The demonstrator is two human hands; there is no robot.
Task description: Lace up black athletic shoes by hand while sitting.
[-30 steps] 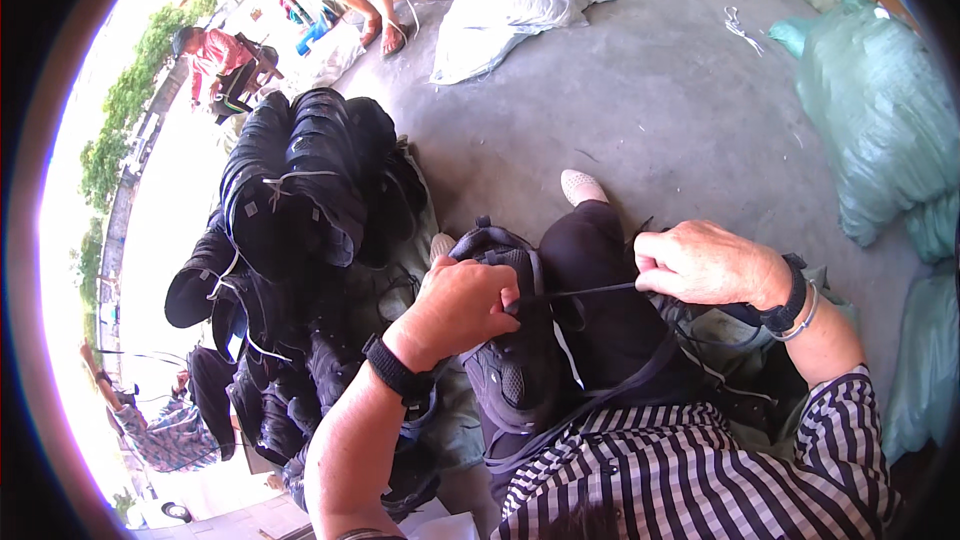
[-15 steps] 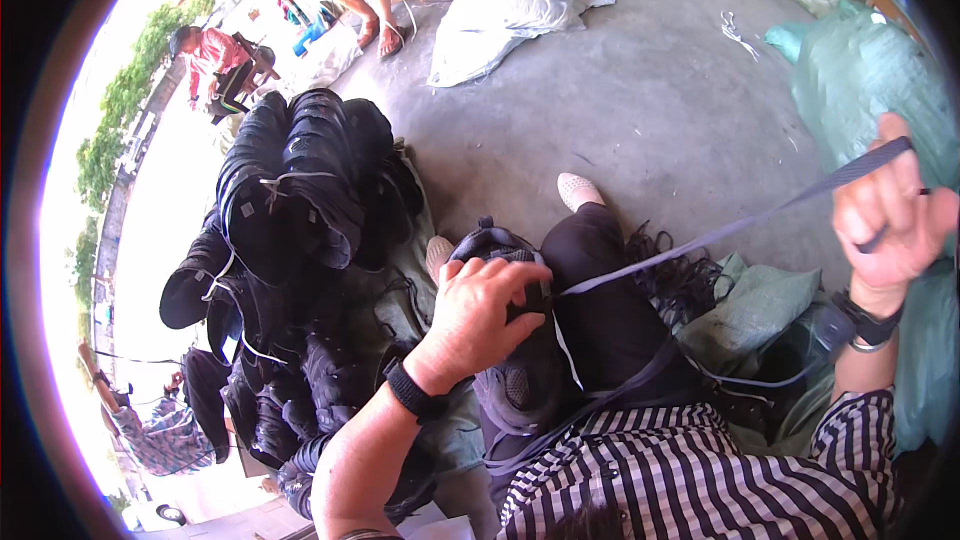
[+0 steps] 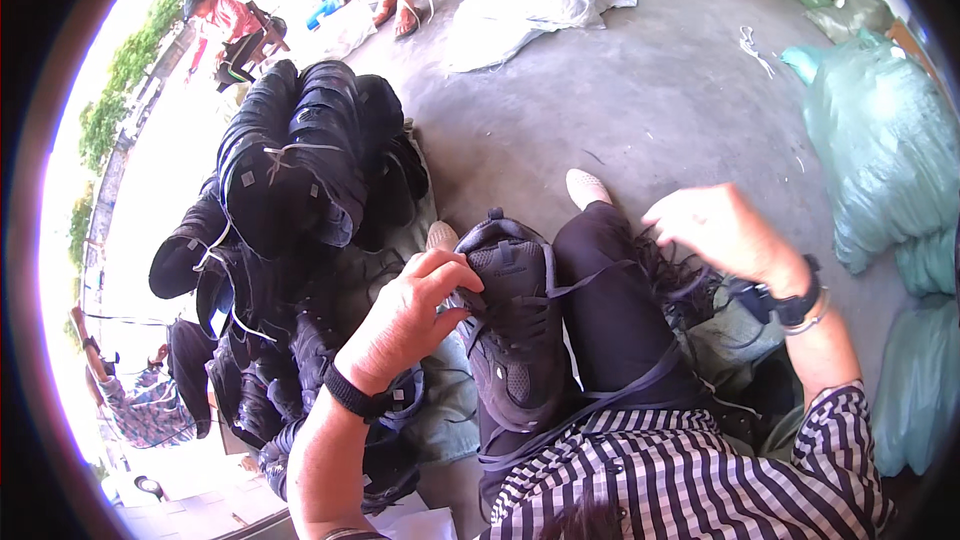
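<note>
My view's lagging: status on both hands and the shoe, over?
Left hand at left edge of dark shoe. Right hand off the shoe, near tangled laces. Loose lace runs from shoe across right leg.

The shoe (image 3: 515, 360) lies on the lap (image 3: 615, 340) — shoe pieces (image 3: 270, 205) left, bags (image 3: 885, 160) far right.

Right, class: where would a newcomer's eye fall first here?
Probably on the big black pile at left. Next, perhaps, the dark shoe near the centre, with the left grip at its upper left side. Then the shiny green bags along the right.
</note>
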